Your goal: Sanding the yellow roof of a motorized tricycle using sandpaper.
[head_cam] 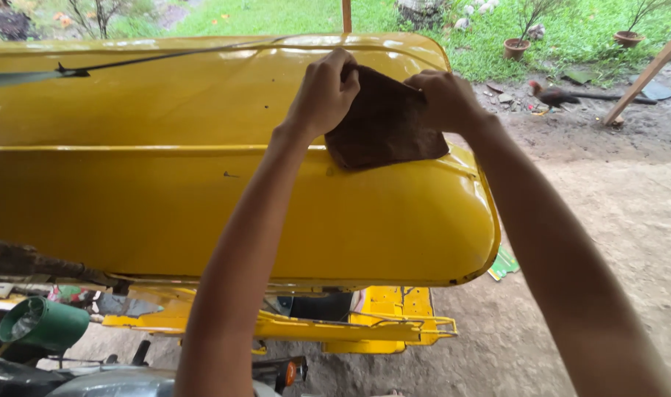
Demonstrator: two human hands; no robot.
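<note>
A dark brown checked cloth (385,125) hangs between my two hands above a glossy yellow vehicle roof (166,191). My left hand (324,92) grips the cloth's upper left corner. My right hand (444,99) pinches its upper right corner. The cloth's lower edge rests against the roof near its right end. Both forearms reach up from the bottom of the view.
Below the roof show yellow frame bars (379,323), a green funnel-like cup (41,323) and an orange light (290,373). Bare dirt ground (607,242) lies to the right. Beyond are grass, potted plants (515,45), a leaning wooden pole (648,73) and a chicken (552,94).
</note>
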